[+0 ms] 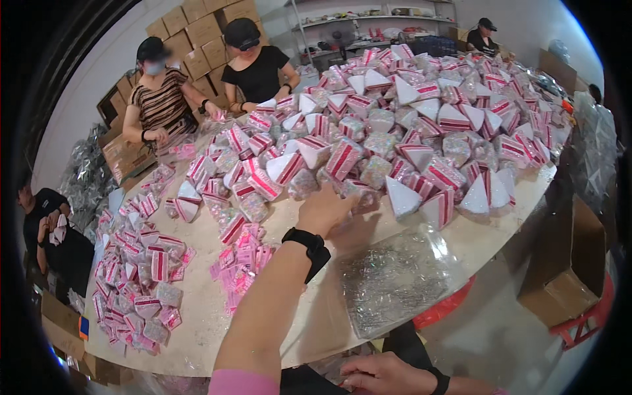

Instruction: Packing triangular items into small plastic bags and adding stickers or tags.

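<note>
A large heap of wedge-shaped packets [343, 159] covers the table, clear and glittery with pink-and-white striped sides. My left hand [327, 209], with a black watch on its wrist, reaches to the heap's near edge. Its fingers are apart and touch the glittery packets there; their tips are partly hidden. Low in the picture, below the table edge, my right hand [388, 374] is closed with fingers curled in. What it holds, if anything, I cannot make out. Between the hands lies a shallow clear plastic tray [454, 253] with many thin silvery strands in it.
Small pink cards [242, 266] lie left of my forearm. A second group of packets [148, 283] covers the table's left end. Two people work across the table, others farther off. An open cardboard box [565, 263] stands at right, by a red stool [586, 316]. Stacked cartons [204, 39] line the back.
</note>
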`<state>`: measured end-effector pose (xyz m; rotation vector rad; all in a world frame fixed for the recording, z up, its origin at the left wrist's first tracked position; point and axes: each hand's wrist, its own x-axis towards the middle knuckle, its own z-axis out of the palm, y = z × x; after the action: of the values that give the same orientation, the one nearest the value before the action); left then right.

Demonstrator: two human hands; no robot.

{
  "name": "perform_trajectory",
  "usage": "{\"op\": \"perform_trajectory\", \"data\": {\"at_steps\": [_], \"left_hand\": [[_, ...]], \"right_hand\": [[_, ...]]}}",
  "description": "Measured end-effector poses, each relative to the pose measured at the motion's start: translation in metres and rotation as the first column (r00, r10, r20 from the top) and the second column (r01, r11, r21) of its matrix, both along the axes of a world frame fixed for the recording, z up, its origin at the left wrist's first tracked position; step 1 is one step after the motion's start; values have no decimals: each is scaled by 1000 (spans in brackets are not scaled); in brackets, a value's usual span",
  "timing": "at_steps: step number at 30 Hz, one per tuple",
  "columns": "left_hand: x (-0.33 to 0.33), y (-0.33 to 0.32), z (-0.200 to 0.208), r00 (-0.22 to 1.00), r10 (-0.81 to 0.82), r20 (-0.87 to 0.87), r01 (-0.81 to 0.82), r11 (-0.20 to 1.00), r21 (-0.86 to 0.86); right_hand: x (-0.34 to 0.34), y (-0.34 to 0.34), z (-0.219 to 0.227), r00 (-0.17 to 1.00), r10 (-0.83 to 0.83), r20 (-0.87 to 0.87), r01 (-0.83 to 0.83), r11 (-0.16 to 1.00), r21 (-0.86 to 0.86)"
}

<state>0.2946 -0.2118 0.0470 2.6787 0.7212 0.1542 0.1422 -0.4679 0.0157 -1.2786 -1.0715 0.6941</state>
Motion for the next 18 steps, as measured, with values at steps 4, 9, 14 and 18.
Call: {"op": "perform_trajectory", "data": {"at_steps": [4, 9, 14, 18], "left_hand": [[11, 13, -13, 999, -27, -32, 25, 998, -62], [-21, 54, -7, 998, 63, 16, -37, 750, -660], [-108, 50, 18, 840, 321, 437, 333, 332, -883], [-178, 28, 8, 665, 577, 474, 555, 43, -831]], "right_hand": [[0, -12, 0, 998, -44, -42, 42, 998, -52], [-1, -18, 13, 958, 10, -286, -89, 960, -264], [2, -17, -20, 973, -142, -179, 101, 970, -222], [-3, -13, -11, 968, -111, -223, 57, 970, -236]]}}
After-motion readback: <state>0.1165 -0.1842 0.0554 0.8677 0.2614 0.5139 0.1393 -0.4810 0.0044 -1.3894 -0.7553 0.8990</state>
